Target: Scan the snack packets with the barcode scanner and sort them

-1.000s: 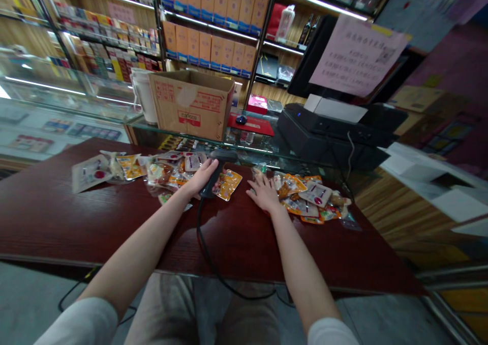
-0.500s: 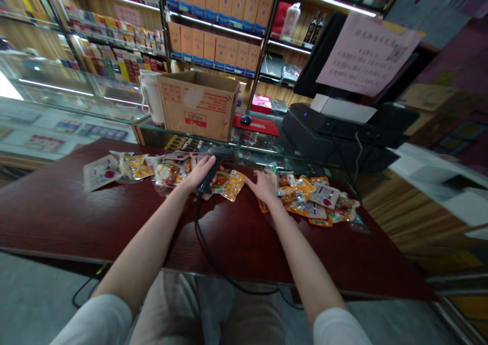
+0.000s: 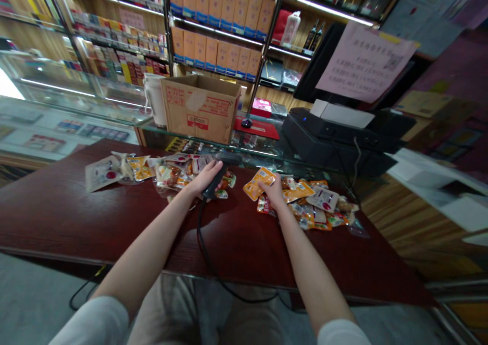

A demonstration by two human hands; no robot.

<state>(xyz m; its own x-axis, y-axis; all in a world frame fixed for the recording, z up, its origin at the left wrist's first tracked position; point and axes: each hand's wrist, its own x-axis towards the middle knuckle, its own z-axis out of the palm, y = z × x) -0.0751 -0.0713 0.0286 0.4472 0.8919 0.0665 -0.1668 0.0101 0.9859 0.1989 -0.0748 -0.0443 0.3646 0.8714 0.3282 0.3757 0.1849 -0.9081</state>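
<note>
My left hand (image 3: 208,178) is wrapped round the handle of a black barcode scanner (image 3: 218,176), its head pointing away and to the right. A black cable (image 3: 203,248) runs from the handle down past the table edge. Between thumb and fingers of my right hand (image 3: 273,188) is an orange snack packet (image 3: 258,183), raised beside the right pile of packaged snacks (image 3: 322,200). Under and beyond my left hand lies another pile of snack packets (image 3: 173,172). Farther left are a white packet (image 3: 102,174) and an orange packet (image 3: 140,168).
An open cardboard box (image 3: 200,108) stands on the glass counter behind the dark red table (image 3: 114,223), next to a white cup (image 3: 155,101). At the right are a black printer-like machine (image 3: 339,131) and a screen with a pink paper notice (image 3: 366,62). Stocked shelves line the back.
My right hand has closed on an orange packet and holds it up, with the packet's printed side showing. The orange packet by the scanner has left its spot. My left hand has shifted slightly right.
</note>
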